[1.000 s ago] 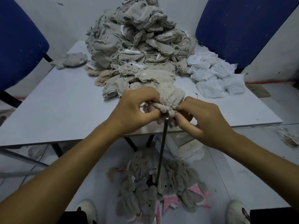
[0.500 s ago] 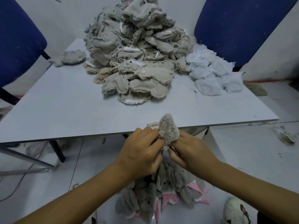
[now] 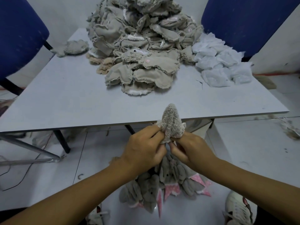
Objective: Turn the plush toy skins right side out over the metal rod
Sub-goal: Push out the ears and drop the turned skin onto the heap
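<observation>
Head view shows the left hand (image 3: 143,149) and right hand (image 3: 189,149) pinching the plush skin's (image 3: 171,123) lower hem just off the tabletop's (image 3: 65,98) near edge, its fuzzy tip pointing up, rod hidden.

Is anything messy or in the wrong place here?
Yes, a bit. A heap of finished plush toys lies on the floor between the person's shoes rather than on the table, and fluff scraps litter the floor at right. Both hands hold one fuzzy skin normally.
</observation>
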### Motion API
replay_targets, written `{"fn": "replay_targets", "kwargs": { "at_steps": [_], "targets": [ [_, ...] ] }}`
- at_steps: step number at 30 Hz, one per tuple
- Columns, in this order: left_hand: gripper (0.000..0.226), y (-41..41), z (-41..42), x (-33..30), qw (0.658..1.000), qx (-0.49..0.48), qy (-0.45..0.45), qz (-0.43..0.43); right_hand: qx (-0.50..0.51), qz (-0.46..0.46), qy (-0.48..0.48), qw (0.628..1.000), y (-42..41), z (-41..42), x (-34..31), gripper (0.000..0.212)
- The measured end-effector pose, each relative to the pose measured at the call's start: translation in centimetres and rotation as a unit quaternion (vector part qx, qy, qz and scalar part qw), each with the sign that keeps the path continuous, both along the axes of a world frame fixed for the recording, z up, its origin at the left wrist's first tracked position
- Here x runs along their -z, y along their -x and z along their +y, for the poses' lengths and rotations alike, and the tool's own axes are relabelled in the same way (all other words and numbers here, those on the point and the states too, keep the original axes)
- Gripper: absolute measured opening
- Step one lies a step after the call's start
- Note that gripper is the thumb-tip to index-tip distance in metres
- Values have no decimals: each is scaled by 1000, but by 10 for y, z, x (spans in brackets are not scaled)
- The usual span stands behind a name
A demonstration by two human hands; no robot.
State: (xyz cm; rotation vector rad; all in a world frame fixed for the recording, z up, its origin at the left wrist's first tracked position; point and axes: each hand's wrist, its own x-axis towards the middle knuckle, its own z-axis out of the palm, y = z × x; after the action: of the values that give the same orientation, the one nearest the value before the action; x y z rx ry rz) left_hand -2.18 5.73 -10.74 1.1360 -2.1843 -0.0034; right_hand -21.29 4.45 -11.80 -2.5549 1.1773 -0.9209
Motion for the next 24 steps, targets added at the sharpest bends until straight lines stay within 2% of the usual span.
{"fn": "replay_targets", "kwargs": {
  "at_steps": [3,6,8,10,12,13,14,16,18,20,22,24],
  "targets": [
    [21,0,3,2,993,4,-109,42,16,-20,-70,997,-3,2,4,29],
    [25,1,0,4,987,6,-151,52,23,-11,-93,995,-1,2,1,30],
    [23,-1,-2,1,991,23,-133,18,8,23,-47,999,2,2,-7,23],
    [17,-4,-3,-6,996,57,-72,-22,-20,54,34,998,3,1,-19,19],
    [11,-2,0,-16,994,103,-17,-19,-57,27,115,991,5,0,-33,16],
    [13,1,1,-24,993,119,5,-7,-59,-14,124,990,6,-1,-42,16],
    [15,5,0,-35,992,127,15,11,-45,-68,106,991,7,-2,-52,17],
    [18,10,-10,-63,993,105,-11,57,7,-175,3,984,6,-10,-75,14],
    [17,7,-29,-91,988,84,-95,89,45,-224,-96,969,2,-23,-94,15],
    [15,-4,-51,-113,952,117,-246,137,46,-248,-147,957,-3,-39,-109,20],
    [19,-15,-68,-125,889,174,-379,187,39,-270,-189,944,-9,-53,-119,25],
    [20,-20,-80,-127,865,187,-414,212,29,-316,-299,900,-10,-65,-124,30]
  ]
}}
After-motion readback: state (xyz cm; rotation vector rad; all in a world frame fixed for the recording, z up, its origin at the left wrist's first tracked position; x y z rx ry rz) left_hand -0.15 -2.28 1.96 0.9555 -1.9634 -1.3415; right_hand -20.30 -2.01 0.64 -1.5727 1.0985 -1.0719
